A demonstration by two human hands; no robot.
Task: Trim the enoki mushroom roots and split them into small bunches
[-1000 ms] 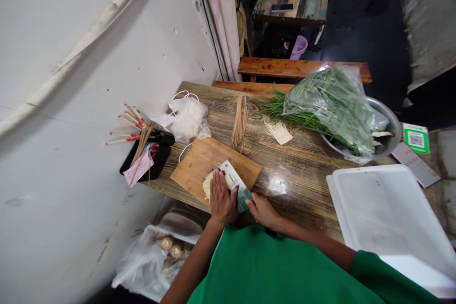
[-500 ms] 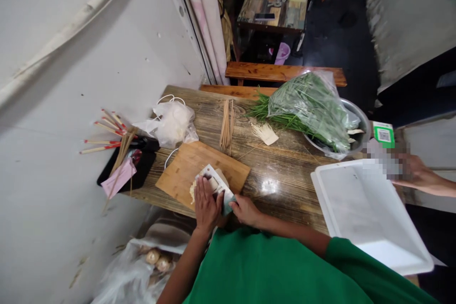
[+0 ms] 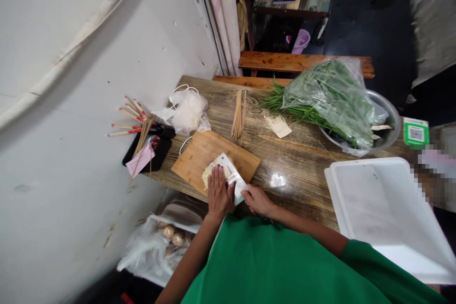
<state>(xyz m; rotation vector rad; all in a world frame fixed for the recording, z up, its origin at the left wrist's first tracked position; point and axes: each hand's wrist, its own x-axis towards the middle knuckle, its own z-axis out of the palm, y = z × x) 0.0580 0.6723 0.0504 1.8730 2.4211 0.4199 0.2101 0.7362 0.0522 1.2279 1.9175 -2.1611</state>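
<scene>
My left hand [image 3: 219, 194] lies flat, fingers stretched out, over pale chopped enoki mushrooms [image 3: 205, 176] on a wooden cutting board [image 3: 192, 152]. Its thumb rests by the blade of a cleaver [image 3: 238, 183], which lies tilted with its broad face up and pale bits on it. The handle end of that cleaver is gripped by my right hand [image 3: 258, 199], closed, at the board's lower right. A fan-shaped bunch of enoki mushrooms [image 3: 280, 127] lies apart on the table, beyond the board.
Bamboo skewers [image 3: 238, 116] and a white plastic bag [image 3: 188, 109] lie behind the board. Bagged green chives [image 3: 327, 99] rest over a metal bowl [image 3: 394, 123]. At right is a white tray [image 3: 377, 199]; at left, a black holder [image 3: 131, 149] with sticks against the wall.
The whole view has shifted, so things appear farther right and the other person's hand no longer shows clearly. The cleaver's blade shows more beside my left hand, with pale bits on it.
</scene>
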